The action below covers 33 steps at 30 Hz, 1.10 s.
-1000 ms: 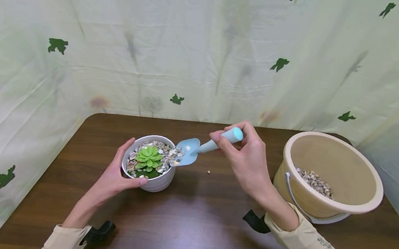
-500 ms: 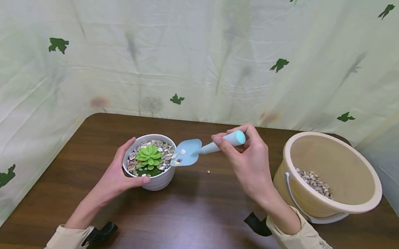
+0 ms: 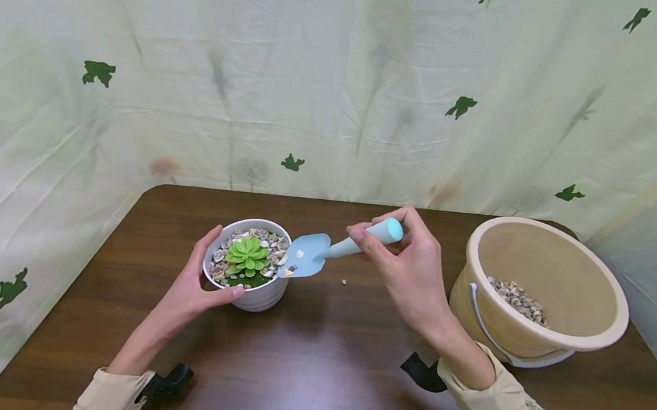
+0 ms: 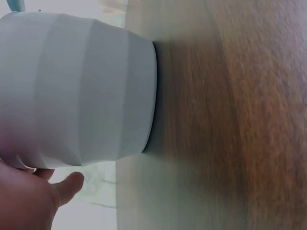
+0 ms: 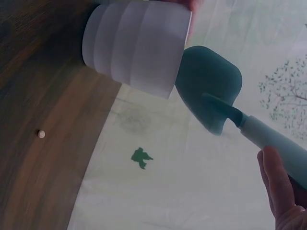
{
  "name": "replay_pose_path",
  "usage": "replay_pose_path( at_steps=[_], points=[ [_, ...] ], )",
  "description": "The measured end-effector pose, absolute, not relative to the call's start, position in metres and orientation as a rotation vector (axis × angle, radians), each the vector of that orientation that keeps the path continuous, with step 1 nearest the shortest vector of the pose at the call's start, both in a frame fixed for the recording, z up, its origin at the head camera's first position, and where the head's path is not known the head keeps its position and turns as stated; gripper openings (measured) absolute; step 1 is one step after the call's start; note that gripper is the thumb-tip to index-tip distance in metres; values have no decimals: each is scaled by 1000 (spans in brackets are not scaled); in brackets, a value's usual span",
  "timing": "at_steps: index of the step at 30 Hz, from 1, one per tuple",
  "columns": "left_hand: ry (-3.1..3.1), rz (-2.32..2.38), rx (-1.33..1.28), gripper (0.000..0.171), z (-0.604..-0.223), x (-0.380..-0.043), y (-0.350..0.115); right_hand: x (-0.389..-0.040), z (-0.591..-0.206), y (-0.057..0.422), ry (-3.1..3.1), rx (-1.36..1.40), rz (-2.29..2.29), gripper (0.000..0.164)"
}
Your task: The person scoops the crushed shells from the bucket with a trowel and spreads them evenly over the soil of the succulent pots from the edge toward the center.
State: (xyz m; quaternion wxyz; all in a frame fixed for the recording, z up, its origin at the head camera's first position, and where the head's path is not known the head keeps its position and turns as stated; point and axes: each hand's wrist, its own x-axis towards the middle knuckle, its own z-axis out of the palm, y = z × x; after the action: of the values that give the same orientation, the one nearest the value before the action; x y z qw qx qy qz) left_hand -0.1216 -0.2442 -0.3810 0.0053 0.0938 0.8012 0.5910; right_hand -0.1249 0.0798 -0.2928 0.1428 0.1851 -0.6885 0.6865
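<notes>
My left hand (image 3: 192,291) grips a white ribbed flowerpot (image 3: 261,299), its thumb at the front of the rim and its fingers around the left side. Inside the pot, a green succulent (image 3: 248,256) is surrounded by small stones (image 3: 279,245), with a dark green patch showing at the front. A light blue trowel (image 3: 314,246) is held by its handle in my right hand (image 3: 411,264). The blade's tip lies over the pot's right rim, and a few stones remain on the blade. The right wrist view shows the blade (image 5: 208,79) from below, against the rim.
A beige bucket (image 3: 549,231) with a grey handle and a pile of small stones (image 3: 519,302) stands at the right of the brown table (image 3: 315,353). One loose stone (image 3: 344,282) lies between pot and bucket. A patterned curtain (image 3: 338,89) hangs behind.
Stones at the trowel's tip have slid into the pot, leaving fewer on the blade. My right hand has shifted slightly right and down; my left hand still holds the pot.
</notes>
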Motion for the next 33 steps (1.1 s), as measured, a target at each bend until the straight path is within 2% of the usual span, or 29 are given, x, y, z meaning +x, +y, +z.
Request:
replay_pose_path(
  at_steps=[8,19,33],
  points=[
    [2682,1718,235,111,-380,-122,-242,-125,-293,77,-1973,517,2030,26],
    [2549,1786,279,102,-380,-120,-247,-127,-288,71,-2025,501,1946,29],
    [2649,1748,176,112,-381,-122,-241,-127,-280,58,-2054,520,1910,36]
  ],
)
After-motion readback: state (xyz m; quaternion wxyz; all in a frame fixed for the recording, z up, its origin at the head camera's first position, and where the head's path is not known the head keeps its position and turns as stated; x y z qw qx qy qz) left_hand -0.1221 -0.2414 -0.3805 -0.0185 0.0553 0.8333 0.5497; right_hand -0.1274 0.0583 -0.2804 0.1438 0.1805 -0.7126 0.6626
